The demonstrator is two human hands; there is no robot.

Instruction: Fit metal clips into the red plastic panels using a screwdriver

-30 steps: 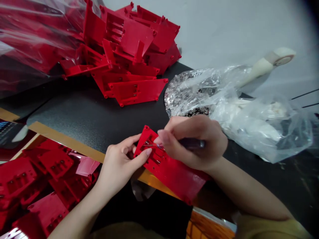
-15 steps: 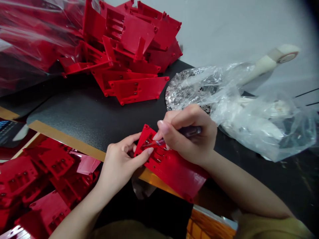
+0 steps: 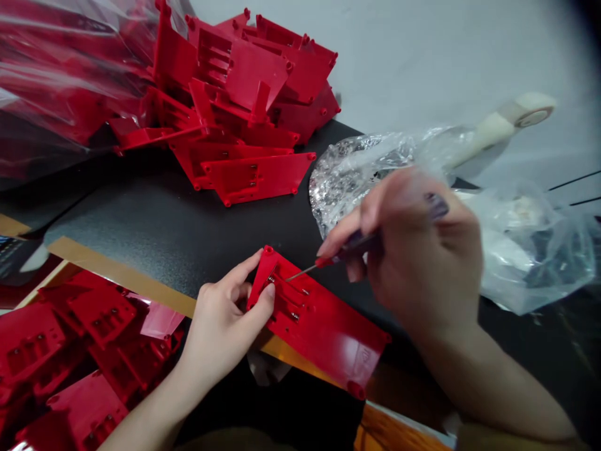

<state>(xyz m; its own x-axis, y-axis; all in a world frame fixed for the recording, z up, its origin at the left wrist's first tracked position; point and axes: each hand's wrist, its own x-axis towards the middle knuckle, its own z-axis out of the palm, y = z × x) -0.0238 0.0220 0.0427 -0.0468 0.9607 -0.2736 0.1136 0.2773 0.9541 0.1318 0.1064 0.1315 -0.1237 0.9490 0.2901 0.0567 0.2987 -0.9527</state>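
Note:
A red plastic panel with slots and small metal springs lies tilted over the table's front edge. My left hand grips its left end, the thumb on top beside the slots. In my right hand, slightly blurred, is a thin screwdriver with a dark purple handle and a red collar. Its metal shaft points down and left, with the tip over the panel near the upper slot. Whether the tip touches the panel I cannot tell.
Many similar red panels are heaped at the back, beside a clear bag of them. More red panels fill a box at lower left. A plastic bag of small metal parts and a white-filled bag lie right.
My right hand has drawn back to the right with the screwdriver, uncovering more of the panel and its springs. My left hand keeps its hold on the panel.

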